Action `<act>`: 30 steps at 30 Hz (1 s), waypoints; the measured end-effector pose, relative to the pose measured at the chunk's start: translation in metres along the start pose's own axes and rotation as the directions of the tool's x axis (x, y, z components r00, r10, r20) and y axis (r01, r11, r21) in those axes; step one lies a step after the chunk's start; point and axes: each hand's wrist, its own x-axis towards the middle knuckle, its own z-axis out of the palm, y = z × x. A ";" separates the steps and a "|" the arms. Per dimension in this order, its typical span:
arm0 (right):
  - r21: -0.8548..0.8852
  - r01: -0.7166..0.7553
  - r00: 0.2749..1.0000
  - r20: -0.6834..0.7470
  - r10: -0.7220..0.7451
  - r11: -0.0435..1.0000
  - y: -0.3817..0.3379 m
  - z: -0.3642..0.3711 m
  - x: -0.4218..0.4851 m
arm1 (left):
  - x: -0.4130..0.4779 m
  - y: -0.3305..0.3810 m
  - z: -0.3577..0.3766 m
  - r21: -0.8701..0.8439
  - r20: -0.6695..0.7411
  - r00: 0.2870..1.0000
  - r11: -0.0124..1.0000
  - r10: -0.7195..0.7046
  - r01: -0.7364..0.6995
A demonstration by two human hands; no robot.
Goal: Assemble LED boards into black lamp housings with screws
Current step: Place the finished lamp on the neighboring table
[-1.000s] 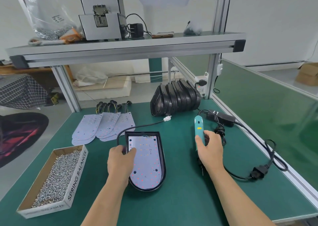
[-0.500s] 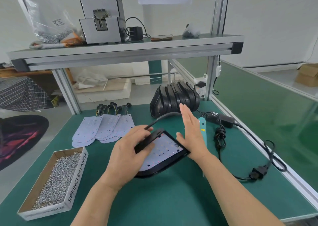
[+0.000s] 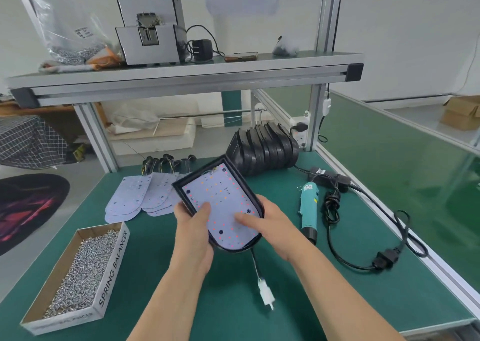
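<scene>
Left hand (image 3: pixel 193 226) and right hand (image 3: pixel 272 226) clamp the black housing (image 3: pixel 199 172) edges, thumbs on the LED board (image 3: pixel 220 200); press evenly so it seats flush.

left hand (image 3: pixel 193 226), right hand (image 3: pixel 272 227): fingers hidden under lamp housing (image 3: pixel 235 250). white connector (image 3: pixel 266 292) blurred. far-right cardboard box (image 3: pixel 463 112) cut by edge. screwdriver (image 3: pixel 309 205) label unreadable.

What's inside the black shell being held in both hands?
A white LED board with red and orange dots fills the housing. Thumbs of the left hand and right hand cover patches; anything beneath the board is hidden.
</scene>
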 end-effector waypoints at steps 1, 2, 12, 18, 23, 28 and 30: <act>0.050 -0.028 0.999 -0.016 0.029 0.998 0.001 0.000 0.000 | 0.000 -0.004 -0.001 -0.034 0.012 0.999 0.998 -0.052 0.052; 0.106 -0.062 0.998 -0.025 0.065 0.992 0.001 0.001 0.000 | -0.001 -0.008 -0.002 -0.069 0.031 0.995 0.993 -0.098 0.100; 0.184 -0.033 0.968 -0.239 0.077 0.982 0.011 -0.005 0.002 | -0.009 -0.030 -0.019 0.239 0.060 0.983 0.958 -0.176 0.157; 0.239 0.049 0.898 -0.437 0.062 0.970 0.003 -0.023 0.005 | -0.016 -0.051 -0.031 0.559 0.082 0.997 0.828 -0.007 -0.040; 0.270 0.140 0.851 -0.525 0.024 0.953 -0.012 -0.059 -0.005 | -0.012 -0.059 -0.035 0.652 0.115 0.993 0.751 0.036 -0.103; 0.247 0.222 0.777 -0.630 -0.018 0.943 -0.023 -0.114 -0.029 | -0.006 -0.067 -0.039 0.688 0.118 0.989 0.711 0.092 -0.148; 0.213 0.242 0.724 -0.689 -0.030 0.947 -0.028 -0.139 -0.041 | -0.005 -0.069 -0.040 0.690 0.123 0.987 0.706 0.099 -0.157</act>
